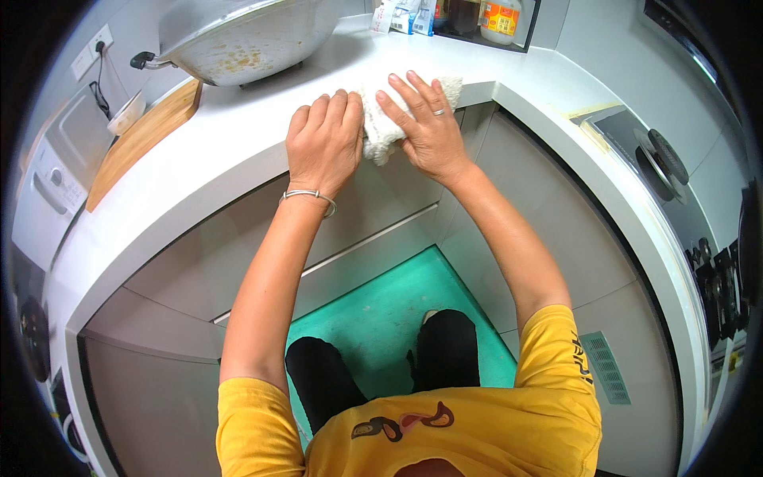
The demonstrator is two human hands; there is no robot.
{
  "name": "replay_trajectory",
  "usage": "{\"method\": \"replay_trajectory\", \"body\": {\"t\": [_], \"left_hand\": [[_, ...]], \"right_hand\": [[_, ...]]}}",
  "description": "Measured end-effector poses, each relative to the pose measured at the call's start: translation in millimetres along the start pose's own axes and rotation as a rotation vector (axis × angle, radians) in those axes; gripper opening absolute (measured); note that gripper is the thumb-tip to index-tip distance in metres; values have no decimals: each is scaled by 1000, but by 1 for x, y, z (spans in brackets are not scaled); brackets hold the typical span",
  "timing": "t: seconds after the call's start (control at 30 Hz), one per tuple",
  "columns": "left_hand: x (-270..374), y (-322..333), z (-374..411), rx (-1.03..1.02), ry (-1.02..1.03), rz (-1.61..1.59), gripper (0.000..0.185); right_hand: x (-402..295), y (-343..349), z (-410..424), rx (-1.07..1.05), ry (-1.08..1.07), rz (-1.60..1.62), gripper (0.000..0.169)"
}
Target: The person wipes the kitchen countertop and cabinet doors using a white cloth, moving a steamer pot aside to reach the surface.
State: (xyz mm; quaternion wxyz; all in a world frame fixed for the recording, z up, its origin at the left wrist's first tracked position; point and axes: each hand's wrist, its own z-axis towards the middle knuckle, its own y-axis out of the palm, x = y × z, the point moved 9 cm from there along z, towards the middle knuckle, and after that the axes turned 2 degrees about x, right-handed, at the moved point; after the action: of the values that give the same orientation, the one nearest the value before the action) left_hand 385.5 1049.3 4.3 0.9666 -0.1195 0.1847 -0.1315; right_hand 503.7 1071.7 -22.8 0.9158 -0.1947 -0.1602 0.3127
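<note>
A folded white terry cloth (381,122) lies over the front edge of the white countertop (238,128), part of it hanging past the edge. My right hand (426,125) rests on the cloth with its fingers spread, a ring on one finger. Against the cloth's left side is my left hand (328,134), its fingers bent over the counter's edge; whether they grip any of the cloth is hidden. A bangle circles my left wrist.
A large metal wok (256,45) stands at the back left, beside a wooden board (149,140) and a small bowl (128,113). Sauce bottles (499,22) and packets (405,15) are at the back. A cooktop (632,143) lies right; a white appliance (62,173) stands left.
</note>
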Motion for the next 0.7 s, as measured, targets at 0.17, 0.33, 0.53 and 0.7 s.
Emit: {"method": "replay_trajectory", "body": {"t": [0.17,0.33,0.53,0.7], "left_hand": [[0,-4,1,-36,60,-34,27],[-21,-10,-9,-123,76,-48,27],[-60,-40,-26,-144,47,-36,34],[-99,-55,-40,-260,-34,-44,42]], "right_hand": [[-14,2,6,-26,13,-26,79],[-36,5,15,-47,-48,-33,74],[-70,12,29,-8,-105,-5,79],[-90,9,47,-4,-124,104,67]]}}
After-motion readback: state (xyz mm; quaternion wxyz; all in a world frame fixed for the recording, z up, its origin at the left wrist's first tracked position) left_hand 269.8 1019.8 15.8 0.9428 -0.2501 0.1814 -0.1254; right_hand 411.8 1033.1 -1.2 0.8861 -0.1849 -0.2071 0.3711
